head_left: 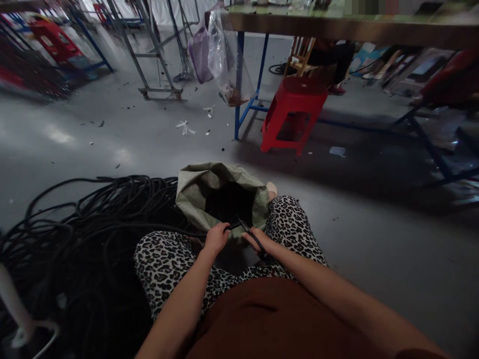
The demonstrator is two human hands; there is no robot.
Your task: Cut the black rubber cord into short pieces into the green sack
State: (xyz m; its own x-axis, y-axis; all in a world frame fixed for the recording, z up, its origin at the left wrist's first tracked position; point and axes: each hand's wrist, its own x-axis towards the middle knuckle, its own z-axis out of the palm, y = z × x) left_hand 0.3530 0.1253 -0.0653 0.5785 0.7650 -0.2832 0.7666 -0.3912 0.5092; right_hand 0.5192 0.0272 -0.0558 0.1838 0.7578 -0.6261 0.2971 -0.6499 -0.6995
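Note:
My left hand [217,238] is closed round a black cable [175,231] that trails away to the left over my knee. My right hand [259,240] grips a pair of scissors [257,243] with dark handles; the blades point up and left, close to the cable's end. Both hands are at the near rim of a greenish woven sack [190,199], which stands open between my legs. Its inside is dark, so I cannot make out the contents. A large tangle of black cable [93,239] lies on the floor to my left.
Ahead stands a work table [337,22] on blue legs, with a red plastic stool [295,112] under its edge and plastic bags [228,60] hanging at its corner. A metal frame on wheels [149,55] is further left. Scraps [185,128] litter the grey floor. Someone sits behind the table.

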